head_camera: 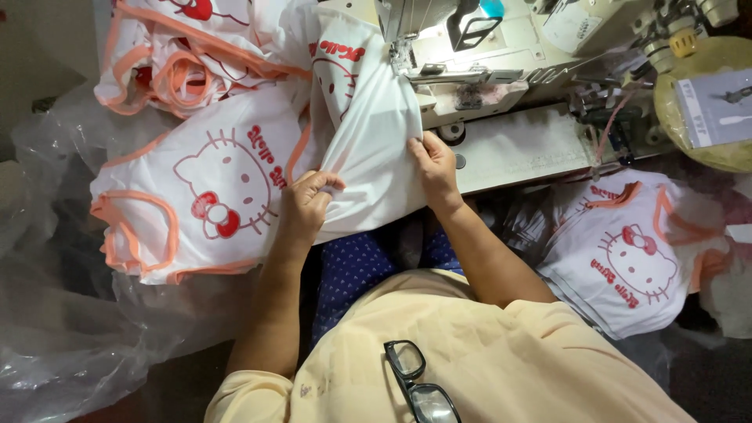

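A white garment (368, 133) with a red cartoon print and orange trim is stretched from the sewing machine's needle area (403, 55) down toward my lap. My left hand (307, 200) pinches a fold of its lower edge. My right hand (431, 160) grips the same cloth at its right edge, beside the machine bed (517, 141). The fabric is pulled taut between both hands and the presser foot.
A pile of matching white shirts (204, 188) with orange binding lies at the left on clear plastic sheeting (70, 313). More such shirts (627, 258) lie at the right. Black glasses (415, 384) hang on my yellow top. A yellow round object (705, 102) sits at the upper right.
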